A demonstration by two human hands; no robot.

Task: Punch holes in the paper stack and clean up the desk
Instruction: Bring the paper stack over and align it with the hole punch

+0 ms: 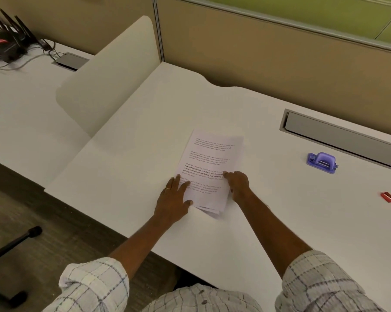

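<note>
Checked sleeves stretch out over the white surface. Between the hands sits the paper stack. The left hand lies flat on its left edge, fingers spread, and the right hand curls round its right edge. A purple hole punch sits well right of the right hand.

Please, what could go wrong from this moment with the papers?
1. The paper stack is uneven at its near corner; punched like this, the holes would likely not line up.
2. The purple hole punch sits apart on the right; when the right hand lets go to fetch it, sheets may slip.
</note>
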